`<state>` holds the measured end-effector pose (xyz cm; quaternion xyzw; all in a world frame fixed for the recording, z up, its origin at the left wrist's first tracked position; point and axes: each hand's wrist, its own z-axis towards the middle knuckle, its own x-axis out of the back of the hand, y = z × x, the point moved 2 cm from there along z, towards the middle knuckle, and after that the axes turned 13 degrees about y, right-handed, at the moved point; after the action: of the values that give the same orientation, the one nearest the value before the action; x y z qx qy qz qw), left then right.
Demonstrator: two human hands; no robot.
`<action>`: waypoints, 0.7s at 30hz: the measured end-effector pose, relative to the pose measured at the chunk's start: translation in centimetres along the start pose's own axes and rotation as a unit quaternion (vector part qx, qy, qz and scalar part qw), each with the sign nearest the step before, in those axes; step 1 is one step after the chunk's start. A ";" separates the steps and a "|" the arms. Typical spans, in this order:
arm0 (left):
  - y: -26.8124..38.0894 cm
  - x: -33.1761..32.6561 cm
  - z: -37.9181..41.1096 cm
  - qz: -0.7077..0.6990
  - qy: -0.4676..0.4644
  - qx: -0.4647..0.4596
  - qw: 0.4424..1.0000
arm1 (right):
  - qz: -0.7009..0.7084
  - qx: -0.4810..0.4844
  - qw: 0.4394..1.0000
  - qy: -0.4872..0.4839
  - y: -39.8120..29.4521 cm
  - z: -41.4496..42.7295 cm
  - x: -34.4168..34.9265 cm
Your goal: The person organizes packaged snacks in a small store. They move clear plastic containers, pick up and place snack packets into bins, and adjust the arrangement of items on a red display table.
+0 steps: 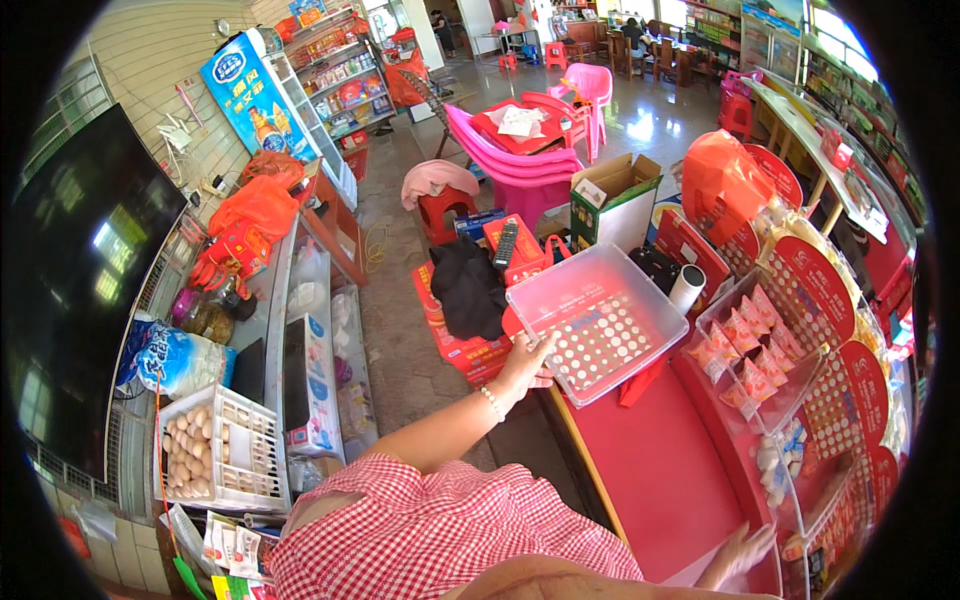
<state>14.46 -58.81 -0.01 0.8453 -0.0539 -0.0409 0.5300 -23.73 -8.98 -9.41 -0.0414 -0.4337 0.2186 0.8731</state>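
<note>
My left hand [523, 369], with a pale beaded bracelet on the wrist, is at the near left edge of a clear plastic bin [600, 324] and appears to grip it. The bin is bare inside; a dotted pattern with printing shows on its base. Low on the right, my right hand [739, 556] is motion-blurred, its fingers apart, over the red countertop [667, 480]. It holds nothing that I can see. Beside it stand clear display bins, one with pink-wrapped snack packets [757, 349], another with small white packets [776, 465].
A black cloth [469, 289] lies on red cartons beyond the counter, near a remote control [506, 241]. Behind the bin are an open carton [615, 196] and a white cylinder [686, 289]. At left, a white crate [225, 450] of eggs sits below a large television [82, 300]. Pink chairs [517, 161] are stacked ahead.
</note>
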 end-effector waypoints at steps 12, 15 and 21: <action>-6.7 -2.4 7.6 -0.113 -0.097 0.205 0.967 | 0.248 -0.575 0.726 -0.284 7.6 -11.0 2.0; -6.4 -1.6 6.4 -0.090 -0.082 0.103 0.987 | 0.172 -0.288 0.890 -0.308 5.9 -10.7 2.7; -7.1 -4.6 -1.8 0.064 -0.099 -0.022 0.993 | 0.148 0.013 0.926 -0.346 12.0 -13.3 1.1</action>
<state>10.44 -53.51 -5.54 0.8202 -0.1591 -0.0915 0.5418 -16.96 3.86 -19.96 -0.0159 -0.6949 0.3516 0.6271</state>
